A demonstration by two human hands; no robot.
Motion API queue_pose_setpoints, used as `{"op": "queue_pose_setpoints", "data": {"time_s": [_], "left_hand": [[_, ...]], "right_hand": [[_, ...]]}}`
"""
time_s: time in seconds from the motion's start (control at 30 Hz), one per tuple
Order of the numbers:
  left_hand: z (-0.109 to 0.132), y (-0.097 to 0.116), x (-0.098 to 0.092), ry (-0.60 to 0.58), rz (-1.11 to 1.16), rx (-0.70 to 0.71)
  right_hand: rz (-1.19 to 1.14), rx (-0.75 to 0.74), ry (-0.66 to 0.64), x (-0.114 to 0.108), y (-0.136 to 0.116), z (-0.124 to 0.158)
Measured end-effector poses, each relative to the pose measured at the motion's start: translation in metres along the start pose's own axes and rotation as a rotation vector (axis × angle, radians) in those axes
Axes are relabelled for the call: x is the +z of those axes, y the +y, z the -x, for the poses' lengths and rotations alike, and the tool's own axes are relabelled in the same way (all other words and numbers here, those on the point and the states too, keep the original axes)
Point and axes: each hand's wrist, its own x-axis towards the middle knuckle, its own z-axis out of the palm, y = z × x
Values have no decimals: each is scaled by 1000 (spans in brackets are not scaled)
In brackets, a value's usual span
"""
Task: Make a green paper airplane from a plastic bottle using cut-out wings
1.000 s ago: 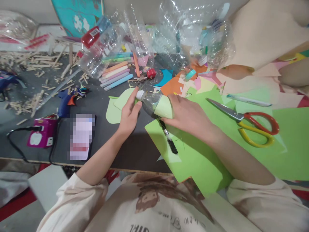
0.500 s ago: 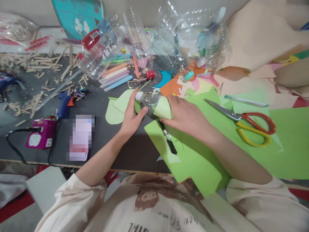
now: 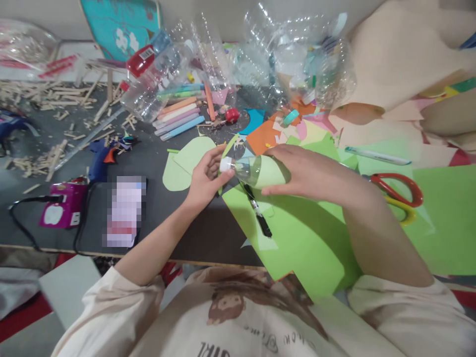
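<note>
A small clear plastic bottle point(image 3: 243, 168) with a white cap lies sideways in the air above the dark table, its body wrapped in light green paper point(image 3: 270, 172). My right hand point(image 3: 308, 173) is closed round the wrapped body. My left hand point(image 3: 204, 178) pinches the capped neck with its fingers curled. Below them a black pen point(image 3: 258, 212) lies on a large green paper sheet point(image 3: 297, 243).
Red and yellow scissors point(image 3: 397, 196) lie on the green sheet to the right. Empty clear bottles point(image 3: 260, 54), coloured chalk sticks point(image 3: 178, 114) and paper scraps crowd the back. A blue glue gun point(image 3: 98, 156), a purple box point(image 3: 63, 208) and wooden sticks point(image 3: 44, 124) sit left.
The bottle has been lifted and moved slightly right, with my right hand now over the scissors' blades. My left hand's fingers have closed onto the neck.
</note>
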Motion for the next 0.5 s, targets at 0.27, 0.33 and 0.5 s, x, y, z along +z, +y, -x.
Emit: {"op": "queue_pose_setpoints", "data": {"time_s": [0.27,0.33,0.5], "left_hand": [[8,1,11,-162,62,77],[8,1,10,-170,49,87],[8,-1,13,-184,30,82]], "right_hand": [[-112,-60,117,8,-21,-8],[-121,-60,110,12,-23,-10],[-85,-93,86,20,-24,-17]]}}
